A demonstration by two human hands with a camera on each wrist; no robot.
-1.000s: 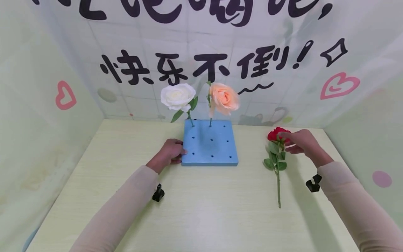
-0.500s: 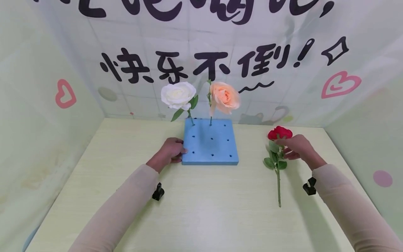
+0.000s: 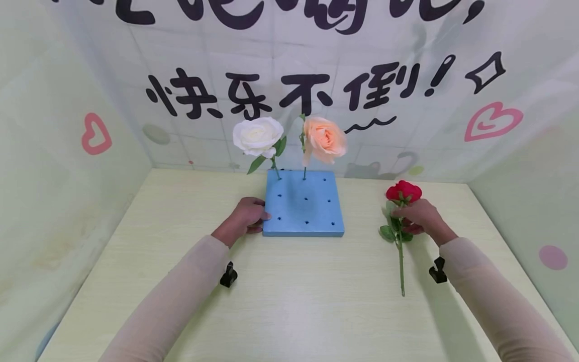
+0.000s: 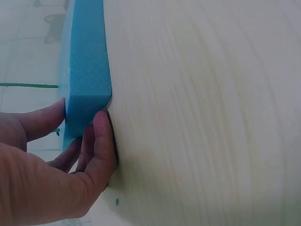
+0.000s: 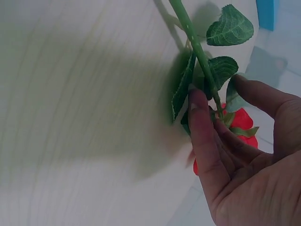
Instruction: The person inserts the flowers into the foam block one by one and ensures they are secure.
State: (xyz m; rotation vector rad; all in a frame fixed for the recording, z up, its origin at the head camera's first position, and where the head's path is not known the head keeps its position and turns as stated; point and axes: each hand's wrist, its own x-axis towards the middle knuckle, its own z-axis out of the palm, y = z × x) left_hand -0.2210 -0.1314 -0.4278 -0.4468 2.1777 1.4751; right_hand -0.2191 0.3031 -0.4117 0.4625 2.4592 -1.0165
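A blue foam block (image 3: 300, 211) with rows of small holes lies on the table. My left hand (image 3: 245, 216) holds its left edge, thumb on the top and fingers against the side (image 4: 87, 113). In two holes of the back row stand a white rose (image 3: 259, 137) and a peach rose (image 3: 324, 140). To the right a red rose (image 3: 404, 191) lies with its green stem (image 3: 401, 266) toward me. Just below its bloom is my right hand (image 3: 420, 216). In the right wrist view, the thumb and fingers (image 5: 204, 136) stand apart on either side of the leafy stem (image 5: 200, 54).
The pale wooden table (image 3: 289, 296) is bounded by a printed cloth backdrop (image 3: 203, 146) behind and cloth walls at both sides. Each wrist carries a small black mount (image 3: 228, 275).
My right hand has moved down and left, from the red bloom to the stem just below it. The left hand stays on the foam block, and the roses keep their places.
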